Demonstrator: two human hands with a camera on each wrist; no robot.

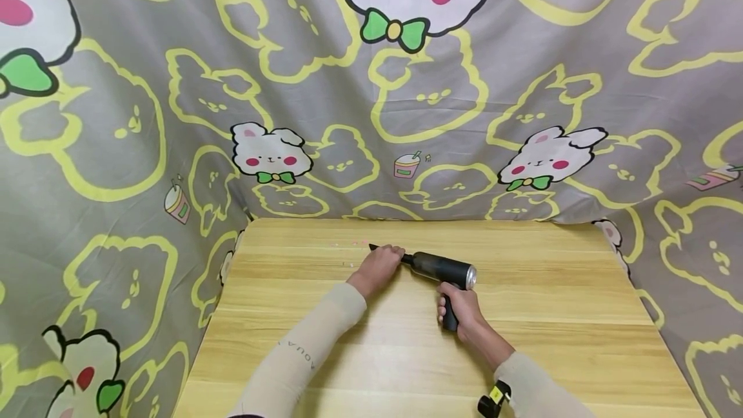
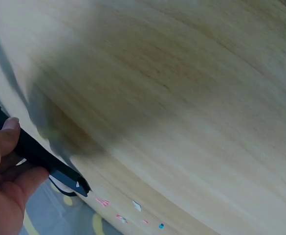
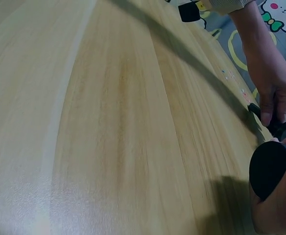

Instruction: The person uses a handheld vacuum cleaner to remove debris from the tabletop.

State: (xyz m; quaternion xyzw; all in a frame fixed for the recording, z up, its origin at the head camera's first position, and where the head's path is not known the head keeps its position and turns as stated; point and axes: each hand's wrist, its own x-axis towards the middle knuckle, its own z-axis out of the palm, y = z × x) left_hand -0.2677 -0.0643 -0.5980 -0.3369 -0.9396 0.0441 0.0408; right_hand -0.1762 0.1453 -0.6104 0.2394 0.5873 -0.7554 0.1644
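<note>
A black handheld vacuum cleaner (image 1: 436, 266) with a silver end cap is held above the wooden table. My right hand (image 1: 464, 308) grips its handle, fingers curled around it. Toward the front of the vacuum, my left hand (image 1: 378, 268) holds the narrow black nozzle (image 2: 50, 164) between thumb and fingers. The slanted nozzle tip is close to small paper scraps (image 2: 137, 205), pink, white and blue, scattered near the table's far edge. In the right wrist view, the handle's round dark base (image 3: 270, 169) shows in the right hand.
The light wooden table (image 1: 522, 340) spreads beneath both arms. Grey curtains (image 1: 325, 102) with yellow outlines and white rabbit faces hang behind it and along both sides. A black and yellow device (image 1: 495, 398) is strapped to the right forearm.
</note>
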